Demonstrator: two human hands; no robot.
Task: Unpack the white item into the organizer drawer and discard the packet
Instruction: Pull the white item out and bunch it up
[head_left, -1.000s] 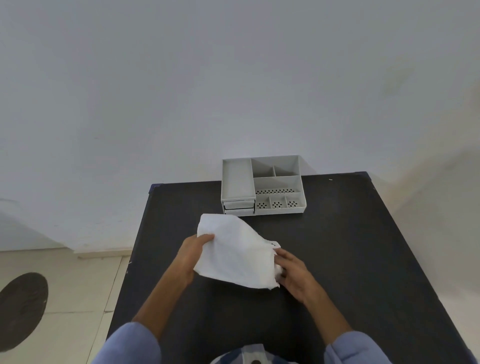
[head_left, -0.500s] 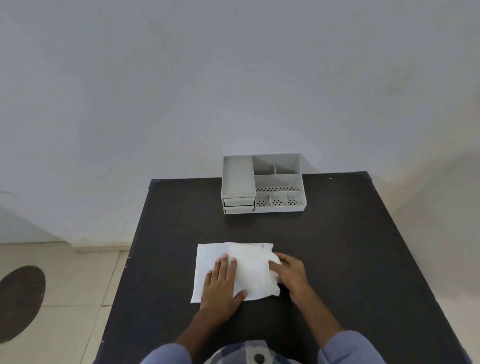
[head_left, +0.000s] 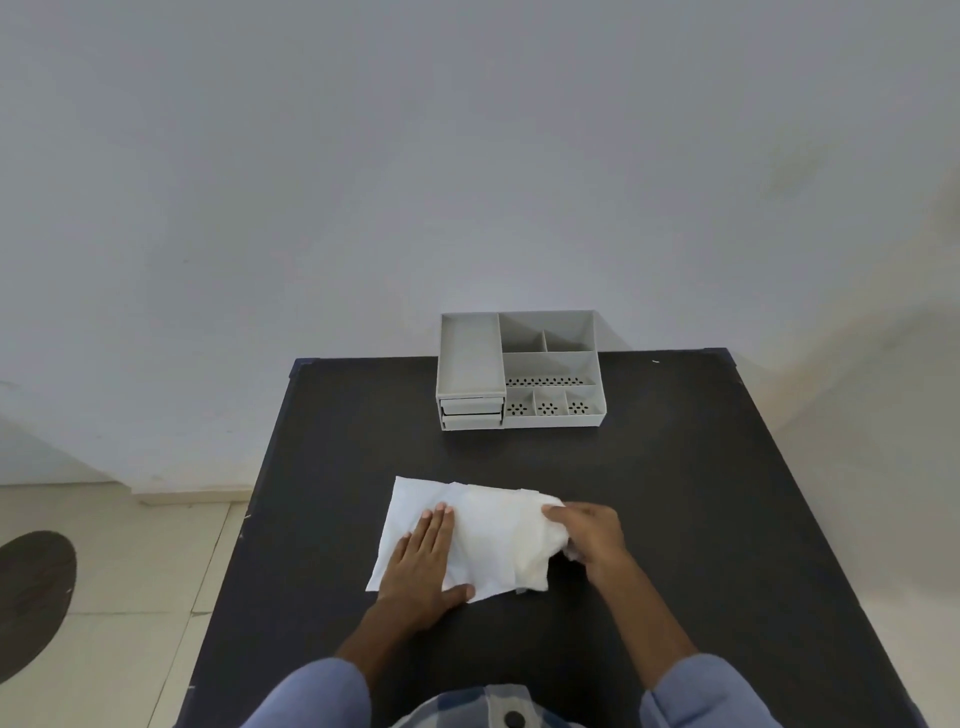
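A white packet (head_left: 488, 535) lies flat on the black table (head_left: 675, 493), near its front middle. My left hand (head_left: 423, 566) rests palm down on the packet's left part, fingers spread flat. My right hand (head_left: 589, 532) grips the packet's right edge, where crumpled white material bunches under the fingers. I cannot tell packet from contents there. The grey organizer (head_left: 519, 371) stands at the table's far edge, with open compartments on top and two closed drawers (head_left: 471, 413) at its front left.
A white wall rises behind the table. Tiled floor shows to the left, with a dark round mat (head_left: 31, 597) on it. The table's left and right edges drop off to the floor.
The packet was held up off the table, then laid flat. My left hand went from gripping its top left corner to pressing on it. My right hand has bunched the right edge.
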